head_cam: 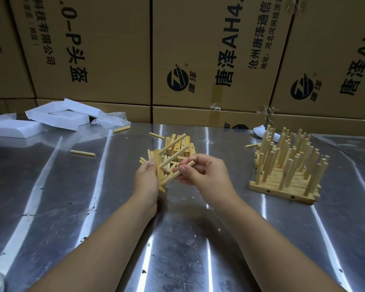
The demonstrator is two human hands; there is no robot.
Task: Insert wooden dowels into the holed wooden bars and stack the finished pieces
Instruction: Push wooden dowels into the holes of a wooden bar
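My left hand [146, 179] grips a holed wooden bar [159, 165] held upright over the metal table [72, 207]. Two dowels [173, 157] stick out of the bar, slanting up to the right. My right hand [202, 171] pinches a third dowel [172, 175], whose lower end meets the bar. Behind my hands lies a pile of bare bars [180, 144] and loose dowels. At the right stands the stack of finished pieces [287, 165], its many dowels pointing upward.
Loose dowels [82, 153] lie on the table at the left and the back. White foam pieces [57, 116] and crumpled plastic wrap [112, 120] sit at the back left. Cardboard boxes [198, 60] form a wall along the far edge.
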